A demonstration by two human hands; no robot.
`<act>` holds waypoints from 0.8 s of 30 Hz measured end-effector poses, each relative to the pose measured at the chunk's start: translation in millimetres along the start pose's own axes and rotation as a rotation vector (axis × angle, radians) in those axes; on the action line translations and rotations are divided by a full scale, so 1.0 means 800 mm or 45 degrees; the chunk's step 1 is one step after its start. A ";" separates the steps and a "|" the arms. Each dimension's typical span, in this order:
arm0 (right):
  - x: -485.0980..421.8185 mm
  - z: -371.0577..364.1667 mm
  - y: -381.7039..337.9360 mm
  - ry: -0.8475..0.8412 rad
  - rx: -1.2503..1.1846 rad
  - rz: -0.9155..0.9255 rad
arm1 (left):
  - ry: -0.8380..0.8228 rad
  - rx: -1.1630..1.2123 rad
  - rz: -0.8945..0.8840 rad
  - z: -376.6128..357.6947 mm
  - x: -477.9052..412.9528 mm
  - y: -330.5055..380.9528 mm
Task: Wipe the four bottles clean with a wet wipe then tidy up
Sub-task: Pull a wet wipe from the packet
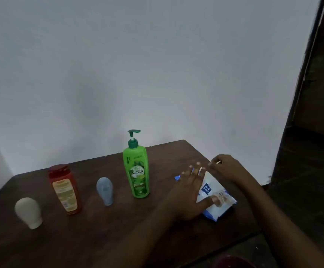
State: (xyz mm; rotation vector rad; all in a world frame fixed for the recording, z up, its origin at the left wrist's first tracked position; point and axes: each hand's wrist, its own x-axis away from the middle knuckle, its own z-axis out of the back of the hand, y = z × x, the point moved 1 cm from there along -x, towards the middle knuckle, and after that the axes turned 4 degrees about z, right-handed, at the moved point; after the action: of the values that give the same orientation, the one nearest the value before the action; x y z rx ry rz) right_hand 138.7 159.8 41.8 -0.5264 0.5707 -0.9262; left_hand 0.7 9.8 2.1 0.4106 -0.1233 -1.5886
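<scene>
Right of the tall green plastic pump bottle [137,171], the left hand [190,190] lies flat, fingers spread, on the white-and-blue soft wipe pack [218,198]; the right hand [228,169] pinches its flap. Three smaller bottles stand left of the green one.

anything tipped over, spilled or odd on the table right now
Nothing stands out. The white bottle, red bottle, blue-grey bottle and green pump bottle all stand upright in a row on the table, no spill visible. The left hand lies flat on the wipes pack.
</scene>
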 end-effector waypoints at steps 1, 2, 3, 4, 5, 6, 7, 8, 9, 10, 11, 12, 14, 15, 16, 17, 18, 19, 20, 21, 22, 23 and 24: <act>-0.001 -0.006 0.005 -0.022 -0.004 -0.047 | -0.020 -0.035 0.009 -0.008 -0.005 0.001; -0.003 -0.008 0.008 -0.025 0.006 -0.093 | -0.049 -0.063 0.021 -0.015 -0.010 -0.002; -0.006 -0.015 0.014 -0.052 0.016 -0.119 | -0.065 -0.100 0.049 -0.022 -0.014 -0.006; -0.006 -0.020 0.015 -0.082 0.023 -0.148 | -0.074 -0.114 0.074 -0.028 -0.017 -0.010; -0.008 -0.024 0.016 -0.098 0.025 -0.157 | -0.078 -0.113 0.098 -0.033 -0.020 -0.015; -0.011 -0.027 0.017 -0.112 0.035 -0.164 | -0.086 -0.109 0.121 -0.036 -0.021 -0.019; -0.014 -0.029 0.018 -0.121 0.044 -0.161 | -0.095 -0.099 0.143 -0.039 -0.020 -0.022; -0.016 -0.032 0.017 -0.137 0.060 -0.165 | -0.105 -0.109 0.163 -0.044 -0.020 -0.027; -0.019 -0.037 0.018 -0.154 0.066 -0.178 | -0.118 -0.105 0.177 -0.049 -0.019 -0.029; -0.020 -0.040 0.019 -0.167 0.068 -0.190 | -0.141 -0.100 0.194 -0.054 -0.018 -0.031; -0.021 -0.043 0.019 -0.164 0.071 -0.178 | -0.152 -0.090 0.209 -0.060 -0.017 -0.034; -0.020 -0.044 0.018 -0.155 0.083 -0.151 | -0.154 -0.073 0.219 -0.062 -0.017 -0.036; -0.019 -0.047 0.016 -0.143 0.096 -0.102 | -0.152 -0.054 0.224 -0.066 -0.019 -0.041; -0.017 -0.047 0.014 -0.143 0.105 -0.080 | -0.153 -0.055 0.220 -0.067 -0.019 -0.042; -0.015 -0.048 0.012 -0.154 0.129 -0.061 | -0.155 -0.064 0.220 -0.069 -0.020 -0.043; -0.014 -0.050 0.010 -0.164 0.147 -0.044 | -0.156 -0.072 0.217 -0.070 -0.021 -0.044; -0.014 -0.053 0.010 -0.176 0.171 -0.032 | -0.163 -0.080 0.215 -0.071 -0.022 -0.044; -0.014 -0.056 0.010 -0.182 0.198 -0.025 | -0.171 -0.084 0.215 -0.072 -0.023 -0.045; -0.012 -0.059 0.010 -0.186 0.234 -0.014 | -0.181 -0.086 0.216 -0.072 -0.023 -0.044; -0.012 -0.062 0.011 -0.180 0.267 -0.001 | -0.187 -0.087 0.220 -0.073 -0.024 -0.045; -0.012 -0.065 0.012 -0.165 0.287 0.008 | -0.192 -0.092 0.226 -0.074 -0.024 -0.046; -0.013 -0.067 0.013 -0.143 0.288 0.017 | -0.195 -0.099 0.233 -0.075 -0.025 -0.047; -0.014 -0.066 0.013 -0.113 0.283 0.019 | -0.197 -0.107 0.237 -0.077 -0.026 -0.048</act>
State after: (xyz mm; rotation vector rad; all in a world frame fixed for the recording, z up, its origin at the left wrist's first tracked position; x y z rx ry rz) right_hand 104.9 165.1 -0.9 -0.3606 0.3850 -0.9343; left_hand -14.9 43.0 -63.4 0.2043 -0.2063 -1.4350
